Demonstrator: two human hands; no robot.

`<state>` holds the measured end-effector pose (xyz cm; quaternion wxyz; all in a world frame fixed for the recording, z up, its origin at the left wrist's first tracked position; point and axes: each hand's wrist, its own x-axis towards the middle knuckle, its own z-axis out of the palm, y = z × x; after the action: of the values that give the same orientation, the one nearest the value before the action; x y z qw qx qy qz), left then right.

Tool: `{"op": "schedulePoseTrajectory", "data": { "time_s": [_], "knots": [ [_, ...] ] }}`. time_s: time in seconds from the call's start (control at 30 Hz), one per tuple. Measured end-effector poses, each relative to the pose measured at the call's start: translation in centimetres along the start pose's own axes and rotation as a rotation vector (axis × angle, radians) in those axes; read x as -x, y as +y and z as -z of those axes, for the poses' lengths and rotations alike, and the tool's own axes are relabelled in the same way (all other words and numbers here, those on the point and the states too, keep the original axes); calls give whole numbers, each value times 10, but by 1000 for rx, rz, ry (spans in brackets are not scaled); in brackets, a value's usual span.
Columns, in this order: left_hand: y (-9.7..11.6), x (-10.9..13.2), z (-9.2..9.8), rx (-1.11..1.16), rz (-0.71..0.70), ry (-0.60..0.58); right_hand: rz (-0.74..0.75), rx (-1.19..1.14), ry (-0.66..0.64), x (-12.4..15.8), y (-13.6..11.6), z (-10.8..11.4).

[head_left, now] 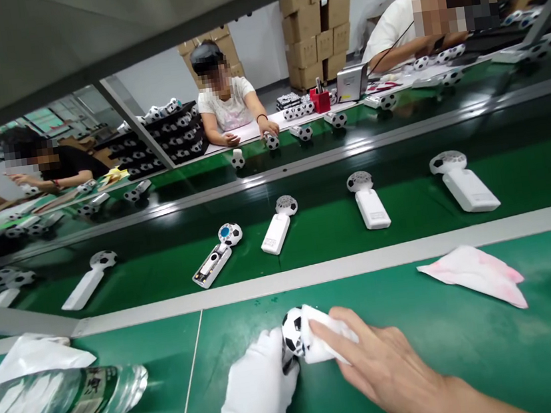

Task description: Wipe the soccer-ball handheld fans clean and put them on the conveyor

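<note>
In the head view, at the lower middle, my left hand (257, 386) wears a white glove and is closed round a small handheld fan with a black-and-white soccer-ball head (292, 330). The fan's lower part is mostly hidden behind the glove. My right hand (385, 360) is bare and pinches a folded white cloth (320, 348), which is pressed against the right side of the ball head. Both hands are just above the green tabletop (370, 406).
Several soccer-ball fans lie on the green conveyor (321, 248), including an opened fan (214, 261) with its inside showing. A pink-stained cloth (474, 272) lies right, a water bottle (53, 402) left. Across the line, a person (228, 108) touches another fan.
</note>
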<state>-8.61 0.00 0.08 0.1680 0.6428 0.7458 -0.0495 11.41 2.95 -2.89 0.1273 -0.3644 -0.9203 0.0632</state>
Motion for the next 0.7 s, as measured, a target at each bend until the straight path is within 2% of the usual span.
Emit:
{"op": "schedulePoseTrajectory", "data": {
  "time_s": [0.1,0.2,0.33,0.47,0.7],
  "knots": [
    [1,-2,0,-48,-6,-7,-23,2,-13,5,5,1],
    [3,-3,1,-86,16,-31,-47,-41,36,4,6,5],
    [5,-3,5,-83,35,-35,-2,-44,59,-1,0,5],
    [8,-3,7,-96,36,-54,-3,-8,46,2,5,6],
    [5,-3,3,-89,-8,2,12,-40,27,-4,3,11]
  ]
}}
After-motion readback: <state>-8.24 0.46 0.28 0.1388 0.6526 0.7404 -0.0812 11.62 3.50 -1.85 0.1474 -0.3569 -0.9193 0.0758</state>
